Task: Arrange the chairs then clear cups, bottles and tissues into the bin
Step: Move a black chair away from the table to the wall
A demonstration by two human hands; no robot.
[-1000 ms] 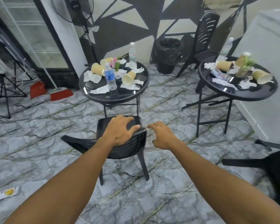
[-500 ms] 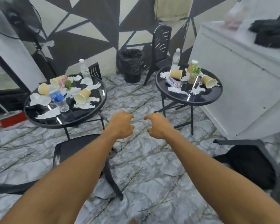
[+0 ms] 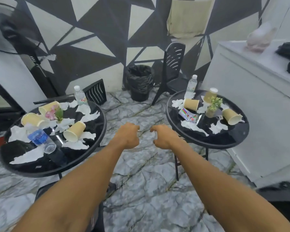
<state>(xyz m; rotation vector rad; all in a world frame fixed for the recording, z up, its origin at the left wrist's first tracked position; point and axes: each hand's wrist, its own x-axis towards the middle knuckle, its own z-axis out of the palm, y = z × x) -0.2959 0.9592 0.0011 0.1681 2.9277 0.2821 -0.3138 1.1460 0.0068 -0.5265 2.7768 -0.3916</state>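
The left hand (image 3: 128, 137) and right hand (image 3: 164, 137) hover empty, fingers loosely curled. Left of the fingers, tipped tan paper cups (image 3: 74, 133) and crumpled white tissues (image 3: 89, 116) litter a round glossy black surface (image 3: 40, 171). Beyond the fingers stands a black bag-lined bin (image 3: 139, 79).

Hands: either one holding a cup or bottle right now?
No, the left hand and right hand are loosely curled in mid-air, holding nothing.

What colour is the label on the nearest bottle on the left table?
Blue. The bottle shows best in the head view.
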